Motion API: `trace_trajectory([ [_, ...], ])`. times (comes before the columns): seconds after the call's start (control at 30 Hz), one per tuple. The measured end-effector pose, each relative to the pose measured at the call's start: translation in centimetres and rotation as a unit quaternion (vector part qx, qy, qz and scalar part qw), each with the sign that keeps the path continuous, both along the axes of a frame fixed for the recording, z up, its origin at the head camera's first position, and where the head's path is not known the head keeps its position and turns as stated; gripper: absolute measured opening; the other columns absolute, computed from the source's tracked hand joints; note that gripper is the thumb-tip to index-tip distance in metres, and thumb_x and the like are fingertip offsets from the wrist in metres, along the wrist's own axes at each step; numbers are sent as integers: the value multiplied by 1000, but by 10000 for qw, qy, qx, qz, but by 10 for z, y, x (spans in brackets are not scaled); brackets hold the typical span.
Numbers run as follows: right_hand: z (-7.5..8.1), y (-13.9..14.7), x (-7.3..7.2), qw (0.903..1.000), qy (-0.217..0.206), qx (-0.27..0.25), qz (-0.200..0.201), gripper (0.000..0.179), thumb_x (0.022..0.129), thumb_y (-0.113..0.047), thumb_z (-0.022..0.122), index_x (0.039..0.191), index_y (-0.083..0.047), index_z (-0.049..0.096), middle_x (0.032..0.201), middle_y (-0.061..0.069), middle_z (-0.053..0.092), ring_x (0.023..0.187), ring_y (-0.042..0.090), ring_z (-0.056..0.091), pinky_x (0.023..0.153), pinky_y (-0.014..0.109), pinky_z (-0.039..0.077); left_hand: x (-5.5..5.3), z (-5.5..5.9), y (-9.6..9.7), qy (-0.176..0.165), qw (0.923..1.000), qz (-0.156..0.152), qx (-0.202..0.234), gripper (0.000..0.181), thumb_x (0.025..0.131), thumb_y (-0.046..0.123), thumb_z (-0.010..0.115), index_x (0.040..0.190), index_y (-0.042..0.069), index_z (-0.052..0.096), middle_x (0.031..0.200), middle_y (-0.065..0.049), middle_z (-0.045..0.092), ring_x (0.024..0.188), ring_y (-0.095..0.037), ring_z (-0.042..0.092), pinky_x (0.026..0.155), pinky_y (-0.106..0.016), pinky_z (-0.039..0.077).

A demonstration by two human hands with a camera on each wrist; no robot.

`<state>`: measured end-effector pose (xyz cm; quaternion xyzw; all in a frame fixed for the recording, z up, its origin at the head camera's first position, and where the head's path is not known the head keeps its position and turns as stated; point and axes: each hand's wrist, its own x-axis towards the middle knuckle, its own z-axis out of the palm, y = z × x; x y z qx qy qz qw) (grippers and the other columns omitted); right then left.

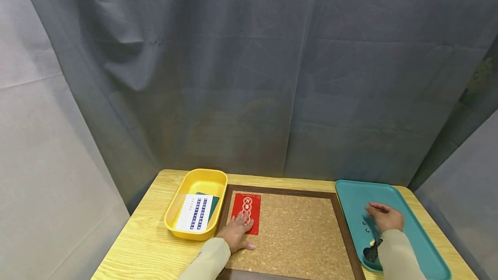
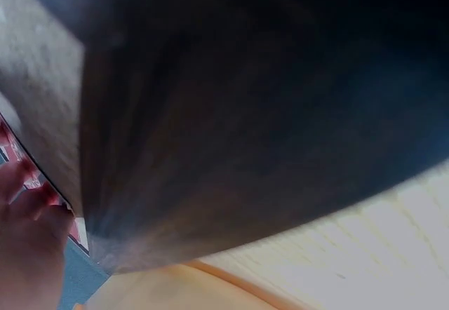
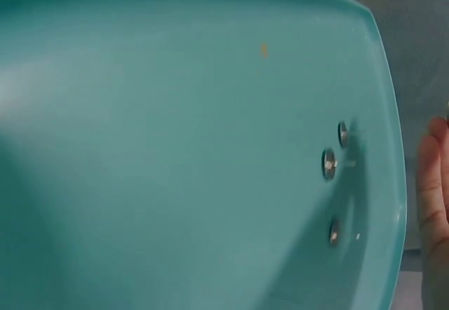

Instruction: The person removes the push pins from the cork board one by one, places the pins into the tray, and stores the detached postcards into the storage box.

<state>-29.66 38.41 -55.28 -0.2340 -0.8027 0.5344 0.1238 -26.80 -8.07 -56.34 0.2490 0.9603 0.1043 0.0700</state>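
A red card with white characters [image 1: 253, 204] lies on the cork board [image 1: 299, 232] near its left side. My left hand [image 1: 235, 233] rests over the card's lower part with spread fingers, the thumb on the cork beside it. Above the teal tray [image 1: 354, 195] my right hand [image 1: 385, 217] is held with thumb and fingertips drawn together. At the edge of the right wrist view, a sliver of a small shiny thumbtack [image 3: 447, 106] shows at the fingertips; most of it is hidden. Several metal thumbtacks [image 3: 329, 164] lie on the tray below.
Left of the board stands a yellow bin [image 1: 171, 217] holding a white card with blue characters [image 1: 192, 211] and a dark green piece [image 1: 213, 208]. A dark wooden frame [image 1: 344, 228] borders the cork. A black strap [image 1: 371, 252] shows by the right wrist.
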Motion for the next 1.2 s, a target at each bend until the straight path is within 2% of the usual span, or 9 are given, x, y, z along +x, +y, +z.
trace_trajectory([
  [0.47,5,-30,-15,9990,314,91,305,40,86,-23,73,115,4,67,75,-20,64,66,-6,60,66,24,56,1,-2,1,-17,10000,-15,-33,82,76,53,70,143,11,48,153,-14,35,142,-33,28,115,-43,27],
  [0.7,4,-48,-26,9973,535,-20,511,38,86,-13,71,118,7,64,78,-14,68,70,0,65,71,28,58,1,-1,1,0,10000,28,-65,81,76,53,70,143,13,48,153,-13,35,142,-32,29,115,-43,28],
  [0.93,4,-66,-32,9964,604,13,597,35,86,-12,71,115,7,65,82,-5,70,70,4,65,69,30,57,0,1,1,-25,10000,49,-40,81,76,52,71,143,13,48,153,-12,35,142,-32,28,115,-42,27],
  [1.07,3,-76,-37,9950,641,-212,740,36,86,-11,72,115,8,64,82,-5,70,70,1,64,67,24,57,0,1,1,-24,10000,53,-35,82,76,52,71,143,13,48,153,-13,35,142,-32,28,115,-42,27],
  [1.2,0,-85,-43,9923,642,-585,888,35,86,-8,71,116,8,63,80,-8,69,72,4,67,70,27,58,1,2,0,-26,10000,42,-29,82,76,52,71,143,12,48,153,-13,35,142,-33,28,115,-42,27],
])
